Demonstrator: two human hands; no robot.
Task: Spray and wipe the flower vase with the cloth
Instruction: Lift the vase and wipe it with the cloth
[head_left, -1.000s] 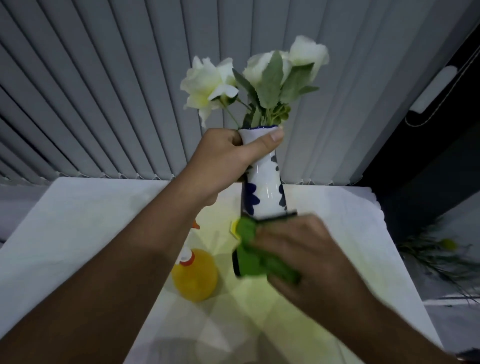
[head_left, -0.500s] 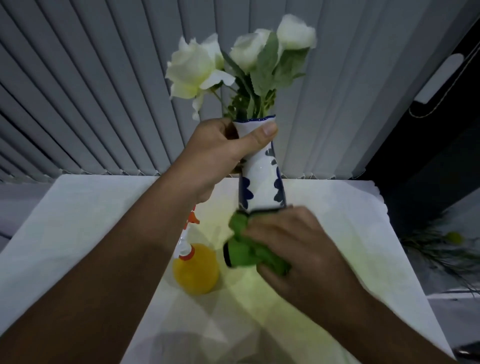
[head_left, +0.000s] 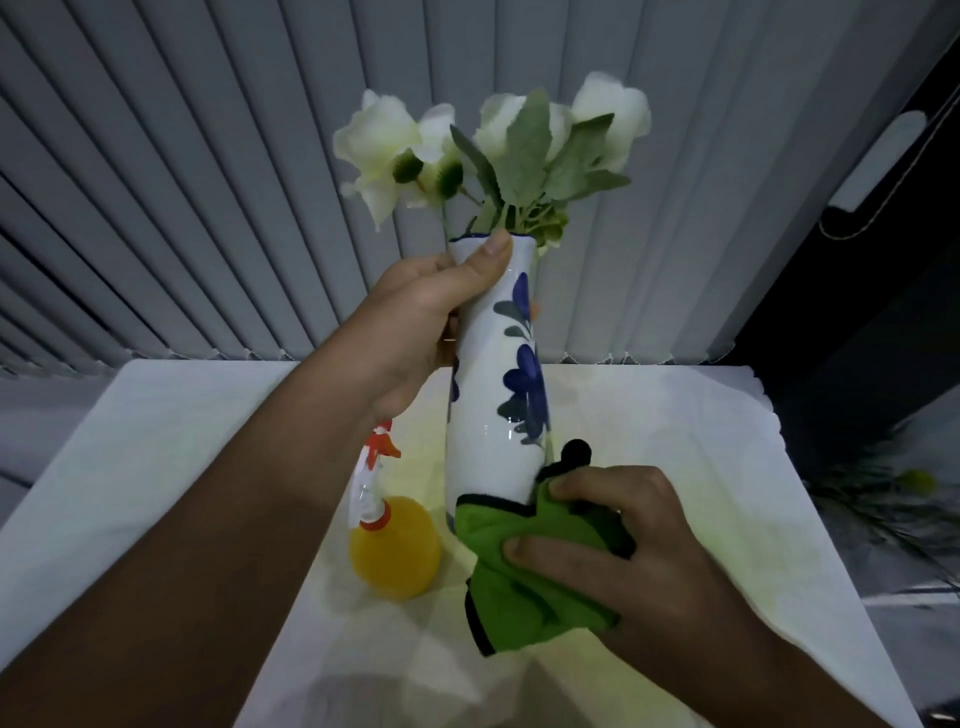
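A tall white vase (head_left: 491, 415) with blue flower patterns is held up above the table, tilted slightly. White flowers with green leaves (head_left: 498, 150) stick out of its mouth. My left hand (head_left: 415, 322) grips the vase's neck, thumb across the rim. My right hand (head_left: 618, 561) presses a green cloth with a black edge (head_left: 524, 587) against the vase's bottom end, which the cloth hides. A spray bottle (head_left: 392, 545) with yellow liquid and an orange-white trigger head stands on the table, just left of the vase.
The table (head_left: 156, 457) carries a white cloth and ends in a scalloped edge at the right. Grey vertical blinds (head_left: 208, 182) hang behind it. A dark plant (head_left: 893, 493) lies on the floor at the right.
The vase has been turned in my hands, so a different blue flower pattern faces me. The cloth has slid lower, down to the vase's base.
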